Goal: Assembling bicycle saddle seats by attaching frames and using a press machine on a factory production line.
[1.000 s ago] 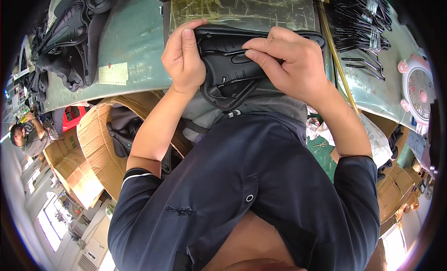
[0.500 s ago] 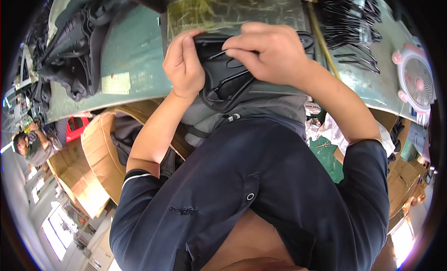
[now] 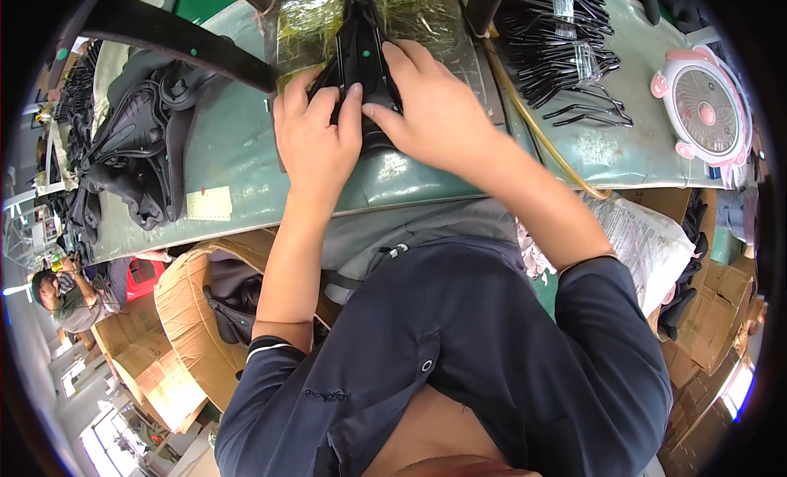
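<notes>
Both hands have moved up the bench since a second ago, and the black moulded part (image 3: 361,54) now lies flat on the yellowish plastic sheet (image 3: 426,22) instead of being held up at the bench edge. Part sits at the far middle of the green bench (image 3: 229,157), narrow end pointing away from the person.

Left hand (image 3: 316,136) lies palm down on the part's near left side, fingers together and pressing, index finger along its middle. Right hand (image 3: 430,108) covers the near right side, fingers together, thumb tip meeting the left index on the part. Neither hand pinches; both press flat.

Outward:
- Wide black strap (image 3: 176,38) runs diagonally from upper left to the sheet's edge.
- Heap of similar black parts (image 3: 131,157) at the bench's left end.
- Bundle of thin black wire clips (image 3: 557,54) right of the sheet, yellow hose (image 3: 541,136) curving past it.
- Small pink fan (image 3: 705,108) at far right.
- Open cardboard box (image 3: 193,313) below the bench on the left, another person (image 3: 61,301) seated beyond it.
</notes>
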The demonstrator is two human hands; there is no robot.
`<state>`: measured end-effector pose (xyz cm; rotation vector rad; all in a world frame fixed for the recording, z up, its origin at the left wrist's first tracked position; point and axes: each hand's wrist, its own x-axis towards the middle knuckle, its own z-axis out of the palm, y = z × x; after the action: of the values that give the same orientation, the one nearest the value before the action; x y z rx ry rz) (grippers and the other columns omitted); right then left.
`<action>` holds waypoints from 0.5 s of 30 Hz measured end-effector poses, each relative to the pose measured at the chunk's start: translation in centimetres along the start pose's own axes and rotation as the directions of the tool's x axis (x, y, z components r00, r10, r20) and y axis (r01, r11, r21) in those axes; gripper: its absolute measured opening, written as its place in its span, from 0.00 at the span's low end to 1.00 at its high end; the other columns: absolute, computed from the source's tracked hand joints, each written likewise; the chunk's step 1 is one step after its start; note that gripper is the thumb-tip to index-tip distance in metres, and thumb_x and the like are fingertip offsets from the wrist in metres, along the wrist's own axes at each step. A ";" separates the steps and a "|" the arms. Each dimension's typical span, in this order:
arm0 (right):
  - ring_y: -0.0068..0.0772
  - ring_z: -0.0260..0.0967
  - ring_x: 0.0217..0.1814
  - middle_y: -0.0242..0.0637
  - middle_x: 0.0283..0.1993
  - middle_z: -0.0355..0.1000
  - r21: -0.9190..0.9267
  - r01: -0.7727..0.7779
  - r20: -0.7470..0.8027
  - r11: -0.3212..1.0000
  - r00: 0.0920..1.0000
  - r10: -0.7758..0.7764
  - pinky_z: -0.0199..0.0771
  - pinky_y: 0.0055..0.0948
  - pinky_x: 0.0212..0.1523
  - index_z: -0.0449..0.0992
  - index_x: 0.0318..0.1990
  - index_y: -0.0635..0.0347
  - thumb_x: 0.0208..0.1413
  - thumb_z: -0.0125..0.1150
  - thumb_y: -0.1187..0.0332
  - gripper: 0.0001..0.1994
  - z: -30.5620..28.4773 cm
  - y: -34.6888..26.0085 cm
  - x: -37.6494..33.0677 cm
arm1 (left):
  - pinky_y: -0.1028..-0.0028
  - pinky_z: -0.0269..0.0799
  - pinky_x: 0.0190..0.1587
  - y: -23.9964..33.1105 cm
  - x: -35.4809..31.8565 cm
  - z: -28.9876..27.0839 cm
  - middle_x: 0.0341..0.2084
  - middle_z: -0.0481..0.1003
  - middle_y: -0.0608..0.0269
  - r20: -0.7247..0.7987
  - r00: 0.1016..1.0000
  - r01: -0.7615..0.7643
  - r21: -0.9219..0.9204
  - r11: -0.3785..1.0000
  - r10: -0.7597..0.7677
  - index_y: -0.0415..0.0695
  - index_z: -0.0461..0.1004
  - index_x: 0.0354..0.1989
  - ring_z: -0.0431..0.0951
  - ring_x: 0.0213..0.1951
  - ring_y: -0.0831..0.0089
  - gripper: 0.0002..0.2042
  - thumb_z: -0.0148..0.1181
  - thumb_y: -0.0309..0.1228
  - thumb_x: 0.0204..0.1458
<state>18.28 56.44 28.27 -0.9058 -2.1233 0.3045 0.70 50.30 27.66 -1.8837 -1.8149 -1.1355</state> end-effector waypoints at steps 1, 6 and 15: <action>0.54 0.81 0.50 0.48 0.54 0.77 -0.002 -0.002 0.003 1.000 1.000 0.002 0.86 0.46 0.45 0.76 0.58 0.65 0.57 0.71 0.61 0.25 0.2 0.1 0.3 | 0.57 0.74 0.55 0.2 0.2 0.2 0.54 0.79 0.51 0.055 0.998 0.005 0.004 1.000 -0.005 0.40 0.83 0.33 0.77 0.51 0.47 0.08 0.71 0.32 0.58; 0.51 0.83 0.49 0.41 0.55 0.81 -0.043 -0.037 -0.171 0.998 0.985 0.029 0.85 0.42 0.49 0.79 0.58 0.60 0.55 0.69 0.65 0.23 3.0 2.7 3.4 | 0.58 0.80 0.44 -1.9 3.0 3.9 0.47 0.84 0.49 -0.062 0.998 -0.029 -0.055 0.998 0.026 0.36 0.80 0.29 0.84 0.40 0.48 0.09 0.67 0.29 0.58; 0.55 0.83 0.49 0.55 0.57 0.78 -0.008 -0.006 -0.303 1.000 0.953 0.003 0.87 0.42 0.45 0.71 0.64 0.70 0.57 0.74 0.51 0.36 4.7 4.1 4.7 | 0.60 0.82 0.47 -3.5 3.6 5.4 0.51 0.83 0.48 -0.132 0.989 -0.081 -0.055 0.995 0.073 0.38 0.77 0.37 0.85 0.45 0.47 0.09 0.70 0.29 0.57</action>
<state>14.80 63.02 25.90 -0.9005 -1.8405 0.1469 -1.14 57.15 25.59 -1.8488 -1.6415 -1.2674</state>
